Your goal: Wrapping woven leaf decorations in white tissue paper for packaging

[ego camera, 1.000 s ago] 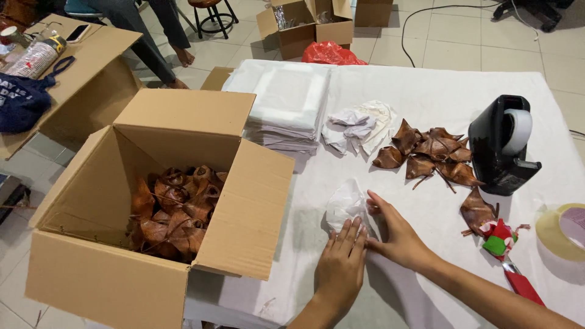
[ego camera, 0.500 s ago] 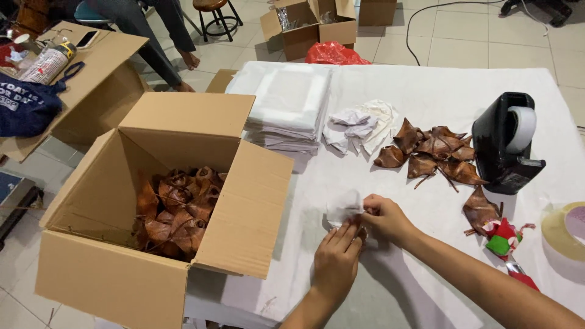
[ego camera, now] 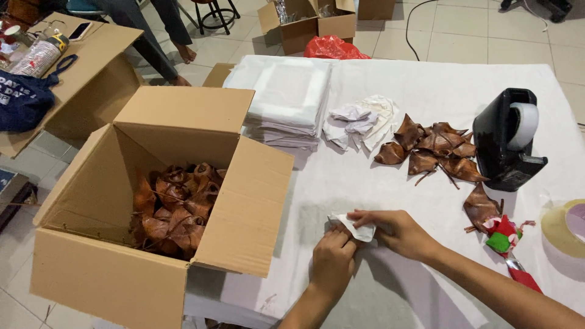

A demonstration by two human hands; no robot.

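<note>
While both hands pressed together near the front edge of the table (ego camera: 426,79), a small white wad of paper (ego camera: 356,229) sat pinched between them on the white cloth. The left hand (ego camera: 332,263) had its grip closed on the wad's near-left side, fingers curled tight against it. The right hand (ego camera: 396,231) had its grip clamped over the wad's far side, thumb and fingers folded down on the paper. What lay inside the wad could not be told.

Just to the right, near the table's right edge, lay a single brown dried leaf shape (ego camera: 481,207), and beside it a small red and green ornament (ego camera: 503,234) touching a red handle (ego camera: 524,279). A roll of tape (ego camera: 567,228) sat at the right edge. Farther back stood a black tape dispenser (ego camera: 506,140), with a pile of brown leaf shapes (ego camera: 436,149) just left of it. Crumpled white paper (ego camera: 362,122) lay beside that pile, and a stack of white sheets (ego camera: 289,100) rested at the table's far left corner.

Against the table's left edge stood an open cardboard box (ego camera: 152,207), holding many more brown leaf shapes (ego camera: 173,207).
</note>
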